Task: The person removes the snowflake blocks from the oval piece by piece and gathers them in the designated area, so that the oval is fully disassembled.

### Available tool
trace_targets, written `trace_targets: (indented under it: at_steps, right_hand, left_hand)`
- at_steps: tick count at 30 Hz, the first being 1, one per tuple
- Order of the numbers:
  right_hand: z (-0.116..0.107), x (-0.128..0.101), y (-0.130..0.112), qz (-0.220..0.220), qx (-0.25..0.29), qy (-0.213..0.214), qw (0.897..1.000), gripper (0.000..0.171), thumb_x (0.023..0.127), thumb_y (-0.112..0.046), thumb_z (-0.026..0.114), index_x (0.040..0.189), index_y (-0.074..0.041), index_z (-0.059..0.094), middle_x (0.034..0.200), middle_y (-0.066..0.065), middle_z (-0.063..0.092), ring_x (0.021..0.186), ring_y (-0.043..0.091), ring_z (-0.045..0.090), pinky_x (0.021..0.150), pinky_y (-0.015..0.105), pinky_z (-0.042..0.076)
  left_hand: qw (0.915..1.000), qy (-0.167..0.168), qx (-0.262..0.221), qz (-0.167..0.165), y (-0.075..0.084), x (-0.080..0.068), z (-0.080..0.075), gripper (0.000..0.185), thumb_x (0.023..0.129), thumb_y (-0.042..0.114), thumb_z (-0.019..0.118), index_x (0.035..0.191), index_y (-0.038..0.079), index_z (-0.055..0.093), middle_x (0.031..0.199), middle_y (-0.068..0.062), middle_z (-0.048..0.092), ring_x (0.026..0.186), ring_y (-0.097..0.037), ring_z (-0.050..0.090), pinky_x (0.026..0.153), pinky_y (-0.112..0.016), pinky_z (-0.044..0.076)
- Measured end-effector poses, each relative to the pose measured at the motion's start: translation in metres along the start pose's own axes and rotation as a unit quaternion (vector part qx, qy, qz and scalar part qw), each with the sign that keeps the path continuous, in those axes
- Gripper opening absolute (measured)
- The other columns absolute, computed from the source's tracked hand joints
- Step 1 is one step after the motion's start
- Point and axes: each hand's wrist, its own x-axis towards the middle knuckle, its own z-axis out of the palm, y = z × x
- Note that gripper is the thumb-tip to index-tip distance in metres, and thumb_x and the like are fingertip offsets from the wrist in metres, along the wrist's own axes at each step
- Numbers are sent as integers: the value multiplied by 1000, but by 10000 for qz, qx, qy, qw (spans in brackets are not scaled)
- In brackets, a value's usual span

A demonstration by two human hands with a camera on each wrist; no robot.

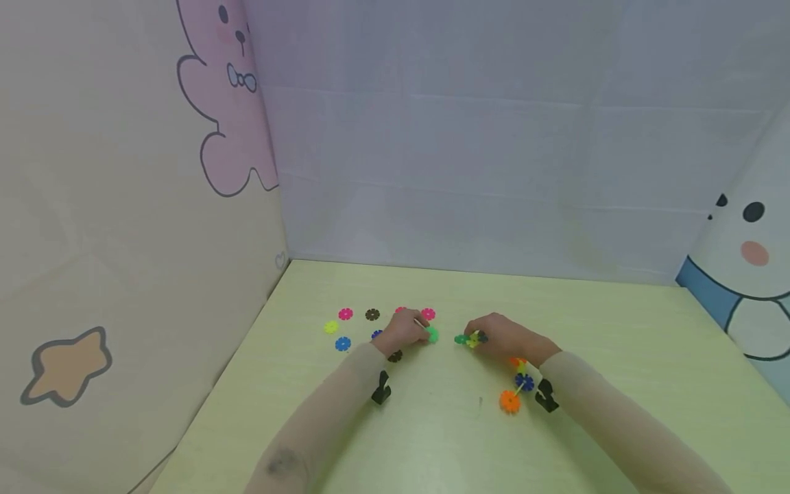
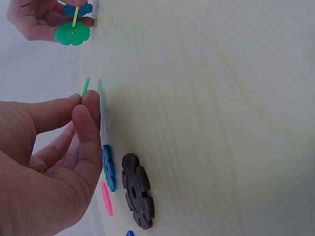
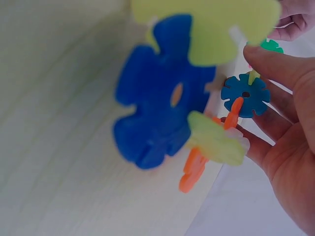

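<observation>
Head view: on the table (image 1: pixel 617 384) our left hand (image 1: pixel 404 331) pinches a light green disc (image 1: pixel 432 335), right hand (image 1: pixel 503 337) grips the disc chain (image 1: pixel 472 339); we judge these stiff, light, slippery plastic, best held by their rims.

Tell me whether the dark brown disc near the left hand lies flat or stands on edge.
Flat. The brown disc rests face-down on the table, untouched, beside the left hand.
</observation>
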Motion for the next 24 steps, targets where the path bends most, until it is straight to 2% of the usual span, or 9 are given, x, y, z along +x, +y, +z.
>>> trace_targets:
  at_steps: [4, 10, 19, 24]
  right_hand:
    - [0, 1, 0, 12, -14, 43, 10000, 25, 85, -14, 71, 110, -15, 67, 109, -3, 65, 99, 18, 58, 91, 40, 46]
    - [-1, 2, -1, -79, -38, 58, 9999, 25, 85, -12, 70, 110, -14, 67, 109, -1, 65, 101, 20, 59, 91, 42, 46]
    - [-2, 1, -1, -137, -60, 77, 9999, 25, 85, -12, 70, 110, -14, 67, 109, -1, 65, 101, 20, 59, 92, 42, 46]
    - [-1, 1, 0, -104, -66, 48, 9999, 25, 85, -12, 70, 110, -14, 67, 110, -1, 65, 102, 20, 59, 92, 42, 46]
  left_hand:
    - [9999, -87, 49, 71, 1, 0, 1, 23, 79, 5, 72, 100, 0, 66, 86, -5, 63, 73, -17, 56, 63, -25, 46]
    - [9995, -62, 286, 131, 1, 3, 3, 26, 77, 5, 73, 103, 2, 68, 102, -7, 65, 89, -19, 58, 73, -29, 49]
    - [9991, 49, 375, 183, 1, 4, 6, 29, 79, 6, 72, 107, -1, 67, 107, -10, 65, 97, -23, 58, 80, -33, 50]
    - [9985, 210, 491, 123, 5, 3, 4, 27, 80, 6, 72, 105, -1, 66, 102, -8, 65, 91, -22, 57, 76, -32, 50]
